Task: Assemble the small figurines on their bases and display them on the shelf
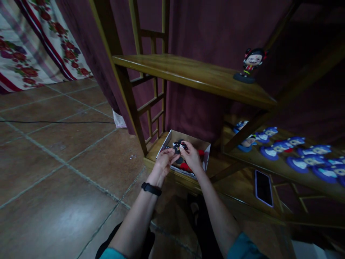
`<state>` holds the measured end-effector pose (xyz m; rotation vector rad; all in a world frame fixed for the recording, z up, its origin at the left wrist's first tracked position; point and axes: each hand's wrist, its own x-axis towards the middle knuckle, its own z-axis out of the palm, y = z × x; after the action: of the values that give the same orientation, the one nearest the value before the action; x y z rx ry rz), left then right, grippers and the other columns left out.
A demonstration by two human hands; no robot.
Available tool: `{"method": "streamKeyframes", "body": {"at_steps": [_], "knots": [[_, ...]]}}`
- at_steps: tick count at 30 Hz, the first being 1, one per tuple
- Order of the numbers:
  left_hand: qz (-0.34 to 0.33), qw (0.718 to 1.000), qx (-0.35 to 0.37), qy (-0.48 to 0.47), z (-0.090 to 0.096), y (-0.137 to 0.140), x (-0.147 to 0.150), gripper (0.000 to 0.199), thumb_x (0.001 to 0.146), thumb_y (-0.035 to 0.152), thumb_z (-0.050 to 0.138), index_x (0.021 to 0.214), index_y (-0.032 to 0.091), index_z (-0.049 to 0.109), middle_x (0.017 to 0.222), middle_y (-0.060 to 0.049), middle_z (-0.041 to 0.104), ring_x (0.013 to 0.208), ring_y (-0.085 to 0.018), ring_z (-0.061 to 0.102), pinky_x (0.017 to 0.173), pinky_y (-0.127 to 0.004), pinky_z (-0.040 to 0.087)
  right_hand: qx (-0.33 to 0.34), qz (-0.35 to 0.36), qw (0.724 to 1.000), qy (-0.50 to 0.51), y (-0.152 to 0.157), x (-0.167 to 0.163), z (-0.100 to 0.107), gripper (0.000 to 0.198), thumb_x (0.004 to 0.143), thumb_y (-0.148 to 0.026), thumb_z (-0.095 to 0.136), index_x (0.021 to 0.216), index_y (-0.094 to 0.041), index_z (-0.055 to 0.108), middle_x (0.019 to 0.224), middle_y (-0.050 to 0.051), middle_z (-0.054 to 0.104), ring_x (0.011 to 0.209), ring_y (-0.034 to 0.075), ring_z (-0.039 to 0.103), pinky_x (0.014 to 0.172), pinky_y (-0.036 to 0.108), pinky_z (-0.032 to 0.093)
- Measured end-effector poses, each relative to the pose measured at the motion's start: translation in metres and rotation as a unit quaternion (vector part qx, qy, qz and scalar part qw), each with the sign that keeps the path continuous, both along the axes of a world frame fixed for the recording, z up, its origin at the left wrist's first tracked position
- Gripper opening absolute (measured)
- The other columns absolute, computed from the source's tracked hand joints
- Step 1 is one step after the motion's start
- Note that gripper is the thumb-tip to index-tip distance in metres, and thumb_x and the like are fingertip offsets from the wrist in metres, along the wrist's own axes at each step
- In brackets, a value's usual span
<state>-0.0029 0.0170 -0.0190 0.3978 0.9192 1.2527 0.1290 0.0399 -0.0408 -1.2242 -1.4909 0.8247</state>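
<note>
first: item one, please.
second: one small dark figurine (177, 146), held above the cardboard box (201, 142); black with a little red and white, finer detail too small to read.
first: condition of the hands?
second: left hand (166, 158), fingers pinched on the figurine from the left, with a black wristband (151, 189) at the wrist; right hand (191, 154), thumb and fingers closed on the same piece from the right. (which part each one grips, i cannot tell.)
first: contents of the box?
second: red pieces (185, 167) at the near side and right, partly hidden by the right hand. the box is open-topped, pale-rimmed, and stands on the low wooden shelf (229, 183), toward its left end.
first: further stock?
second: one black-haired figurine (252, 63) in black and red, upright on a dark round base, at the right end of the upper shelf (172, 68). at the right, on a middle shelf, a group of blue-and-white figurines (277, 148) on round blue bases.
first: sundries?
second: one smartphone (263, 187), dark screen up, pale purple edge, lying on the low shelf to the right of the box. far side, behind the shelving: one purple curtain (199, 36). far left: one floral cloth (58, 32), hanging above brown floor tiles (67, 187).
</note>
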Motion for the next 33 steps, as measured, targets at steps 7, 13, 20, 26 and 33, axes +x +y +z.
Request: {"method": "streamKeyframes", "body": {"at_steps": [7, 13, 20, 26, 33], "knots": [[-0.038, 0.997, -0.045, -0.043, -0.003, 0.007, -0.004, 0.004, 0.077, 0.014, 0.062, 0.077, 0.011, 0.061, 0.072, -0.007, 0.067, 0.065, -0.012, 0.064, 0.068, -0.027, 0.056, -0.031, 0.03, 0.998, 0.037, 0.0, 0.0, 0.005, 0.043, 0.075, -0.025, 0.055, 0.118, -0.026, 0.052, 0.098, 0.002, 0.068, 0.084, 0.016, 0.065, 0.078, 0.03, 0.052], [-0.064, 0.995, -0.045, -0.067, -0.004, 0.007, -0.004, 0.007, 0.075, 0.01, 0.063, 0.081, 0.013, 0.062, 0.072, -0.005, 0.066, 0.066, -0.012, 0.065, 0.071, -0.028, 0.055, -0.03, 0.029, 0.998, 0.055, 0.001, 0.001, 0.005, 0.045, 0.072, -0.02, 0.058, 0.116, -0.025, 0.054, 0.097, 0.001, 0.068, 0.083, 0.015, 0.065, 0.078, 0.029, 0.052], [-0.064, 0.996, -0.019, -0.051, -0.009, 0.005, 0.002, 0.018, 0.077, 0.007, 0.06, 0.094, 0.013, 0.063, 0.079, -0.006, 0.068, 0.067, -0.011, 0.065, 0.073, -0.029, 0.054, -0.042, 0.067, 0.996, 0.047, 0.002, 0.007, 0.008, 0.047, 0.071, -0.017, 0.057, 0.118, -0.026, 0.053, 0.107, 0.002, 0.066, 0.089, 0.016, 0.064, 0.081, 0.031, 0.051], [-0.067, 0.996, -0.017, -0.051, -0.01, 0.006, 0.002, 0.027, 0.076, 0.005, 0.06, 0.101, 0.015, 0.061, 0.08, -0.005, 0.067, 0.067, -0.012, 0.065, 0.078, -0.035, 0.053, -0.038, 0.076, 0.996, 0.042, -0.002, 0.008, 0.011, 0.049, 0.072, -0.017, 0.056, 0.12, -0.027, 0.053, 0.096, 0.001, 0.068, 0.079, 0.015, 0.064, 0.076, 0.03, 0.052], [-0.075, 0.993, 0.023, -0.085, -0.006, 0.009, -0.001, 0.037, 0.078, 0.002, 0.053, 0.112, 0.016, 0.056, 0.097, -0.01, 0.067, 0.079, -0.014, 0.066, 0.083, -0.034, 0.052, -0.03, 0.04, 0.993, 0.105, 0.0, 0.0, 0.008, 0.053, 0.073, -0.02, 0.055, 0.125, -0.026, 0.047, 0.095, 0.002, 0.066, 0.083, 0.013, 0.063, 0.081, 0.03, 0.05]]}}
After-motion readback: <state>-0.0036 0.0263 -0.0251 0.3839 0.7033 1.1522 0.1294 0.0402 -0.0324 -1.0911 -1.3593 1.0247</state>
